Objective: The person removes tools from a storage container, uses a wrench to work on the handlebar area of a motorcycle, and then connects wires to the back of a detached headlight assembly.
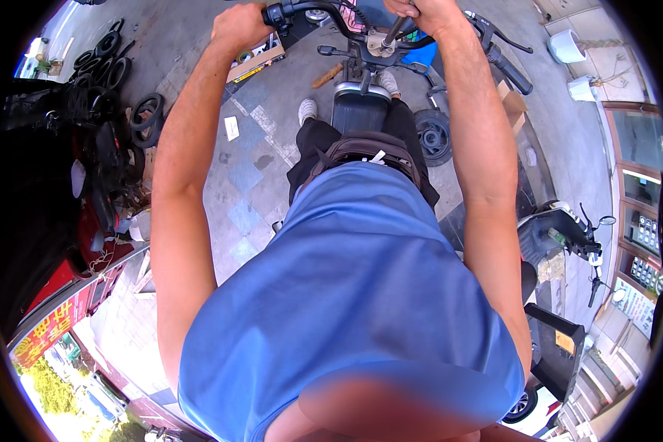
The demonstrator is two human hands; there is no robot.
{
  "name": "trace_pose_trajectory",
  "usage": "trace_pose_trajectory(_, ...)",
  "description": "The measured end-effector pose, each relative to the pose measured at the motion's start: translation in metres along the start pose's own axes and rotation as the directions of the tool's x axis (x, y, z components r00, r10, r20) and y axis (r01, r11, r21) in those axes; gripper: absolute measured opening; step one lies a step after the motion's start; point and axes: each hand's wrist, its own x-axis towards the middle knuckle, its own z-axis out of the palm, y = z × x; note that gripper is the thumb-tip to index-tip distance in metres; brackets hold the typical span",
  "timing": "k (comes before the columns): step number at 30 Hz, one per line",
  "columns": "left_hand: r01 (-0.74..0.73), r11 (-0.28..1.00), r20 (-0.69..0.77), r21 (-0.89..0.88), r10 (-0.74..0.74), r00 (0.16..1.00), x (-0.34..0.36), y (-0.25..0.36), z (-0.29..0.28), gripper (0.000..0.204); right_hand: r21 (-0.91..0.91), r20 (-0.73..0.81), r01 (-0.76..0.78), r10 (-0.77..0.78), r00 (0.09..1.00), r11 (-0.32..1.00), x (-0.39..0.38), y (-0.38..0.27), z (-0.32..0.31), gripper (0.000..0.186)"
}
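My left hand (239, 28) is closed around the left grip of a scooter's black handlebar (337, 20). At the top edge my right hand (429, 16) is closed on a metal rod-shaped tool (399, 29), which slants down to the steering stem clamp (380, 44) at the middle of the handlebar. The tool's upper end is hidden by my fingers, and its exact kind does not show. Out to the right is the bare right grip (511, 70), with a brake lever (510, 40) ahead of it. The scooter's black seat (359, 112) lies between my legs.
A cardboard box (256, 62) with assorted items sits below my left hand. A loose wheel (433, 137) lies right of my legs. Several tyres (147, 118) are on the left. White buckets (566, 47) and another scooter (563, 228) stand at the right.
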Motion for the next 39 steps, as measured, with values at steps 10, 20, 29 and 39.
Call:
trace_pose_trajectory(10, 0.052, 0.998, 0.033, -0.043, -0.05, 0.998, -0.016, 0.003, -0.003, 0.042, -0.034, -0.034, -0.002, 0.0, 0.999, 0.999, 0.001, 0.001, 0.003, 0.013)
trace_pose_trajectory(20, 0.048, 0.999, 0.036, -0.022, -0.047, 0.998, -0.009, 0.006, -0.01, 0.042, -0.054, 0.015, -0.003, 0.004, 1.0, 0.999, 0.002, -0.005, -0.005, 0.012)
trace_pose_trajectory(29, 0.049, 0.997, 0.057, -0.06, -0.045, 0.997, -0.004, 0.002, -0.007, 0.046, -0.001, -0.629, 0.417, -0.325, 0.706, 0.909, 0.01, 0.034, 0.012, 0.009)
trace_pose_trajectory(39, 0.081, 0.992, 0.052, -0.093, -0.076, 0.996, -0.012, 0.004, -0.002, 0.045, -0.896, 0.444, 0.367, -0.507, 0.739, -0.25, -0.062, -0.013, 0.0, 0.037)
